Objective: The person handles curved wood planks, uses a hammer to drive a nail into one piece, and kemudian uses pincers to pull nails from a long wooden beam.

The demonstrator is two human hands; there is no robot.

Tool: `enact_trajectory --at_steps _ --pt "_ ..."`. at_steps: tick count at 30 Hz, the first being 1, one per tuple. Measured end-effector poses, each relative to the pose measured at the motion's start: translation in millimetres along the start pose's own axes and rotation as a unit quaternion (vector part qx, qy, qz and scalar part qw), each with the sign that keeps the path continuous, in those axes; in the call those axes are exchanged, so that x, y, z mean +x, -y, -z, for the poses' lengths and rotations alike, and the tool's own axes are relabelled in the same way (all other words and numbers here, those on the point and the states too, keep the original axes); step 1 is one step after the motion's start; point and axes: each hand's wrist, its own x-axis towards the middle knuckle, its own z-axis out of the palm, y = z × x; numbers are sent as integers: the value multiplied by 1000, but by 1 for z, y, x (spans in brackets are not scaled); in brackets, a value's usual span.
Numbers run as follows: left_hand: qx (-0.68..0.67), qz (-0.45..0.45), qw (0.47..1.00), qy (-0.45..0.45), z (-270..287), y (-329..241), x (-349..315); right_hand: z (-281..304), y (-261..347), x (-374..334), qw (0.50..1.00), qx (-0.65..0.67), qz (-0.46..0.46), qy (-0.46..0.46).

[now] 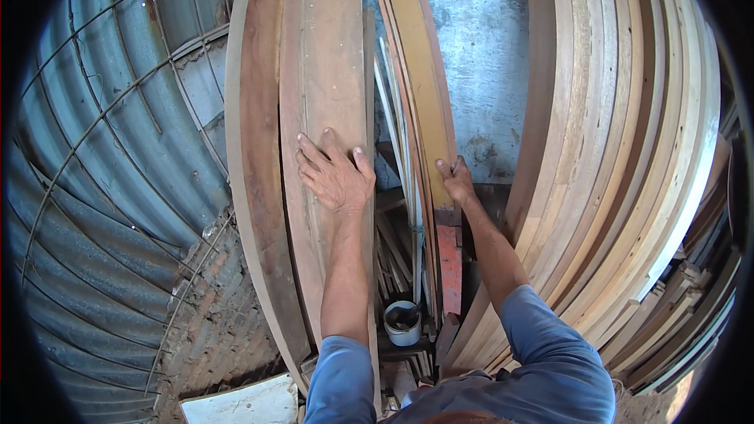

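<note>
Fingers [312,152] (left, spread) on board [334,55]

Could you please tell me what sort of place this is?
Probably a timber store or carpentry workshop: long wooden boards line the right side, the left hand is on a broad brown plank, and corrugated metal sheeting stands at left.

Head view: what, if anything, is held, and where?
The right hand holds the long yellow wooden board by its right edge; the left hand rests open on a broad brown wooden board.
</note>
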Motion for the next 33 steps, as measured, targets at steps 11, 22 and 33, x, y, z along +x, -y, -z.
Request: enact_trajectory --at_steps 11,22,33 --pt "2 5 1000 4 -1 0 0 4 11 -18 997 49 -18 -63" --pt "18 0 1000 5 -6 -5 1 8 9 -3 980 186 8 -75" --pt "25 -45 998 -48 -18 6 -9 16 28 11 951 278 0 -134"
